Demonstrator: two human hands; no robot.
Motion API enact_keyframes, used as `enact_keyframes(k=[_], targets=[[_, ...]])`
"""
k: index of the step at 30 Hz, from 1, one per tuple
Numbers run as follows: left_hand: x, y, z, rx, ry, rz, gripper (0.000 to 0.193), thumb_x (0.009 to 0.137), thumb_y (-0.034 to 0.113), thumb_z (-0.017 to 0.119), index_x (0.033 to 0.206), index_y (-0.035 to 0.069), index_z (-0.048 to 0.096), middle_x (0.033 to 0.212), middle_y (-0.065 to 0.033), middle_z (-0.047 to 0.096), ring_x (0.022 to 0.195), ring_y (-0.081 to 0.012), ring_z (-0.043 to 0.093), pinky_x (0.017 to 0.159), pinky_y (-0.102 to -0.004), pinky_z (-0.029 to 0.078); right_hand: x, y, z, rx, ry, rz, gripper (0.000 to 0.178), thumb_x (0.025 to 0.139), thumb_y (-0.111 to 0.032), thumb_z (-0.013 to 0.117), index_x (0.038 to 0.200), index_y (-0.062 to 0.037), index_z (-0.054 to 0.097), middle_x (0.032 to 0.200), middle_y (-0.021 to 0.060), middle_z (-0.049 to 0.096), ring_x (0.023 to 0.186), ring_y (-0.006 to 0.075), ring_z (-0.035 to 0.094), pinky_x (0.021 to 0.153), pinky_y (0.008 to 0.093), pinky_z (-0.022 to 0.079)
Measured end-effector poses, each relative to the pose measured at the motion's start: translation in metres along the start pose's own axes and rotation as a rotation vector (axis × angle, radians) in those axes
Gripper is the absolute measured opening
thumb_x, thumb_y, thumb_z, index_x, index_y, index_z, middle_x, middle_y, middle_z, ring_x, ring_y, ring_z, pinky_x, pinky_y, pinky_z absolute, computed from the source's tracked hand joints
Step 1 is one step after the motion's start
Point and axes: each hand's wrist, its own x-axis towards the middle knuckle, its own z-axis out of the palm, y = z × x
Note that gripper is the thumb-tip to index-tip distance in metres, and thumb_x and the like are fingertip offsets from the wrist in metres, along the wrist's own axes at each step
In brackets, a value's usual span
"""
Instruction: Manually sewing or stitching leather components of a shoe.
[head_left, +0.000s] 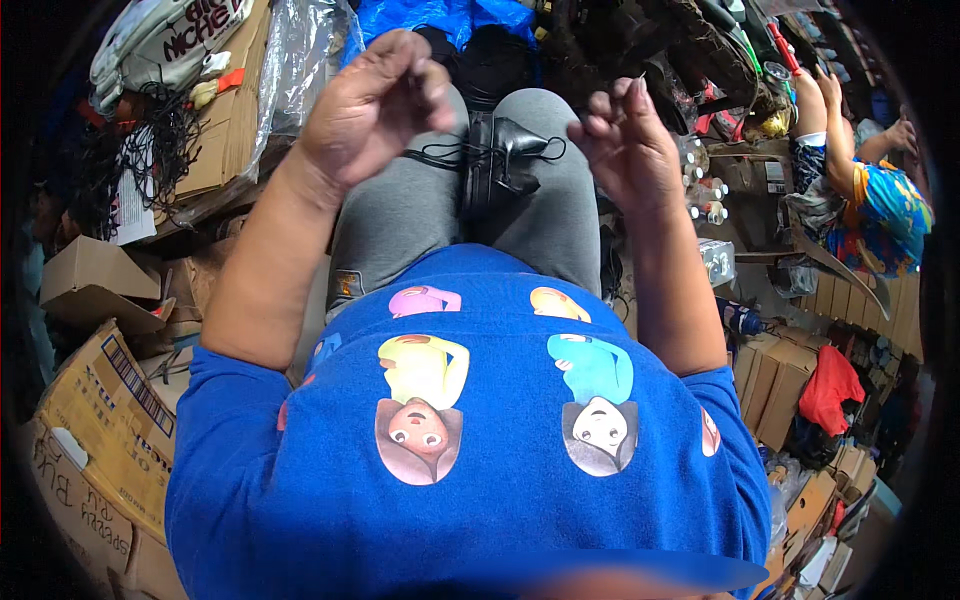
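A black leather shoe (520,138) with loose dark laces lies between my thighs on my grey trousers (390,215). Both hands are raised apart above my lap, on either side of the shoe, and neither touches it. My left hand (370,115) has its fingers curled in, slightly smeared; whatever they pinch cannot be made out. My right hand (640,150) is closed, thumb against forefinger, and a thin pale tip sticks up from the pinch, too small to name.
Cardboard boxes (105,280) and a tangle of black cords (155,150) lie on the left, below a white printed bag (165,50). Blue plastic sheeting (400,18) is ahead. Small bottles (712,200), a red cloth (832,390) and another person in a bright shirt (890,215) are on the right.
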Motion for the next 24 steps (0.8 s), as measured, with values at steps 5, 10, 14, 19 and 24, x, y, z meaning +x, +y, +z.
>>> enact_keyframes(k=[5,10,14,19,24], targets=[[-0.063,0.082,-0.069,0.251,0.623,0.249,0.008,0.097,0.015,0.05,0.092,0.013,0.056,0.068,0.0042,0.044,0.057,-0.0047,0.038,0.053,-0.0203,0.034,-0.06,-0.074,-0.052,-0.579,0.621,-0.2,0.019,0.095,-0.021,0.057,0.111,-0.0103,0.057,0.092,0.0038,0.06,0.075,0.0126,0.056,0.075,0.0358,0.05],[-0.076,0.112,-0.089,0.684,0.516,0.237,0.011,0.094,0.014,0.054,0.101,0.01,0.061,0.074,0.0043,0.05,0.059,-0.0036,0.038,0.054,-0.0209,0.032,-0.077,-0.097,-0.079,-1.002,0.837,-0.154,0.025,0.091,-0.028,0.063,0.104,-0.006,0.064,0.084,-0.0021,0.06,0.077,0.0073,0.054,0.067,0.0246,0.043],[0.015,0.039,-0.047,1.181,-0.159,0.074,0.036,0.086,0.02,0.065,0.118,0.004,0.063,0.114,-0.0077,0.065,0.105,-0.0163,0.06,0.093,-0.0295,0.045,-0.007,-0.045,-0.041,-1.253,-0.019,0.15,0.049,0.085,-0.033,0.07,0.121,-0.0019,0.061,0.107,0.0078,0.066,0.093,0.0134,0.06,0.085,0.0279,0.047],[0.079,-0.001,0.016,1.72,-0.562,-0.256,0.053,0.08,0.022,0.071,0.13,0.01,0.057,0.125,-0.0158,0.06,0.114,-0.03,0.058,0.096,-0.0381,0.045,0.049,-0.011,0.022,-1.815,-0.385,0.474,0.041,0.079,-0.032,0.074,0.111,-0.006,0.068,0.092,0.015,0.07,0.084,0.0262,0.067,0.075,0.0361,0.051],[0.082,-0.013,0.03,1.611,-0.626,-0.459,0.058,0.074,0.021,0.076,0.127,0.007,0.057,0.118,-0.0176,0.063,0.109,-0.0303,0.061,0.094,-0.0379,0.047,0.017,-0.001,0.03,-1.921,-0.203,0.348,0.033,0.072,-0.026,0.078,0.095,-0.0043,0.069,0.082,0.0177,0.066,0.078,0.0297,0.066,0.069,0.0398,0.049]])
